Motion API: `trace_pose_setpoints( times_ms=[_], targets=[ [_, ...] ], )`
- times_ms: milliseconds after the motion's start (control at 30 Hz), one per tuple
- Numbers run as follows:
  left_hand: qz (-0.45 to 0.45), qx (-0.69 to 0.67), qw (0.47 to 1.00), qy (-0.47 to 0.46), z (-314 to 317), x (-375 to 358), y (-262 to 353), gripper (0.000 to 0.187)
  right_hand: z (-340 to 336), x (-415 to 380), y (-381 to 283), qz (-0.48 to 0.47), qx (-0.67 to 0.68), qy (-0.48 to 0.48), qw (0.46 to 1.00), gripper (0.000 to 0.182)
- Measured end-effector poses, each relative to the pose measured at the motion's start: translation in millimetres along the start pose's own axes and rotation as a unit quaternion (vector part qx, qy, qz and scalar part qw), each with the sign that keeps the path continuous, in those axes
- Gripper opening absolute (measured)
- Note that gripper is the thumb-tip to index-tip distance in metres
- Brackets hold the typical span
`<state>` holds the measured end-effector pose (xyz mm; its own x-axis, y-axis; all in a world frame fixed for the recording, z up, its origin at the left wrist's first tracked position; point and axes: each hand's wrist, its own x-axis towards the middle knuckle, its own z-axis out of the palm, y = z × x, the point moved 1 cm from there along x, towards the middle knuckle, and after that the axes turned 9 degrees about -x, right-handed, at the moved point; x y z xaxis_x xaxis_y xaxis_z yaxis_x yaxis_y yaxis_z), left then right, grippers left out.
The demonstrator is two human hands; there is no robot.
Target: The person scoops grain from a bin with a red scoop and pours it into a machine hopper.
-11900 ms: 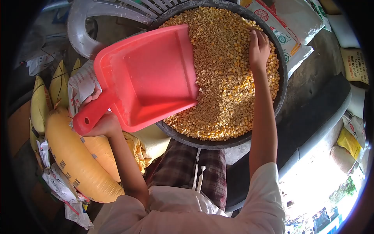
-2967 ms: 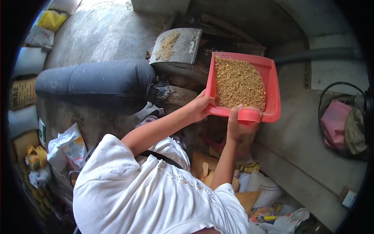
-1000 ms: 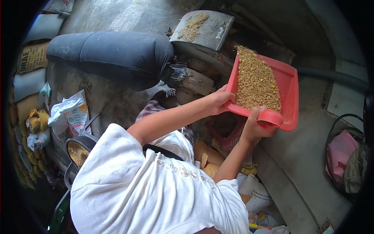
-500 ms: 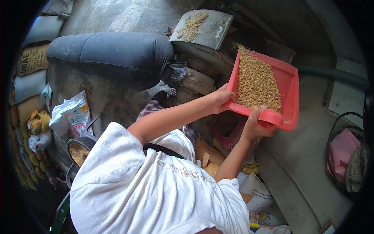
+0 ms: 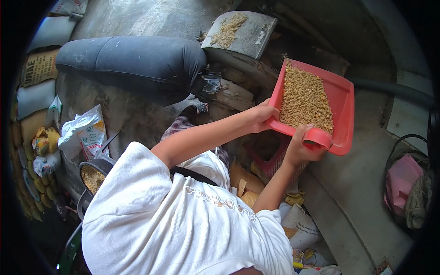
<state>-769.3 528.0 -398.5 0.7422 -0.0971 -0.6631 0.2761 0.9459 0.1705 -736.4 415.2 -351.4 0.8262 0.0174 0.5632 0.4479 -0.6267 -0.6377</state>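
The red plastic scoop [image 5: 340,103] is grasped by both hands and held out ahead of the body. Its handle [image 5: 317,136] is gripped from below by the right hand [image 5: 302,147], whose thumb is laid along the near rim. The near left corner is clasped by the left hand [image 5: 265,115]. Mixed grain [image 5: 305,98] with yellow kernels is heaped against the scoop's left wall and reaches the far left corner, while the right part of the pan is left bare. Beyond that corner, a patch of grain [image 5: 229,30] is scattered over a curved grey slab [image 5: 252,36]. To the left, a long, dark stuffed sack [image 5: 128,66] is laid on the floor [image 5: 151,20]. Farther left, a grain-filled tub [image 5: 104,164] is partly hidden by the white sleeve [image 5: 133,183], near a white printed bag [image 5: 91,137]. At the far right, a pink item [image 5: 403,178] is seen.
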Motion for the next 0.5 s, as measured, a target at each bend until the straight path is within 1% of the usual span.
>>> trace_pose_setpoints(
  times_ms=[67,300,400,500],
  targets=[
    [-0.008,0.007,1.0,0.002,-0.9,1.5,-0.1,0.065,-1.3,1.5,-2.8,-0.014,-0.015,-0.001,1.0,0.027],
    [-0.008,0.003,1.0,0.0,-2.8,3.8,-2.2,0.065,-3.5,4.1,-6.0,-0.019,-0.01,0.003,1.0,0.028],
    [-0.013,0.008,1.0,-0.002,-2.6,2.9,-1.7,0.065,-3.8,3.8,-6.4,-0.025,-0.002,-0.012,1.0,0.028],
    [-0.006,-0.004,1.0,-0.019,-2.5,2.3,-2.2,0.065,-3.8,4.2,-7.6,-0.029,-0.006,-0.003,1.0,0.028]
  ],
)
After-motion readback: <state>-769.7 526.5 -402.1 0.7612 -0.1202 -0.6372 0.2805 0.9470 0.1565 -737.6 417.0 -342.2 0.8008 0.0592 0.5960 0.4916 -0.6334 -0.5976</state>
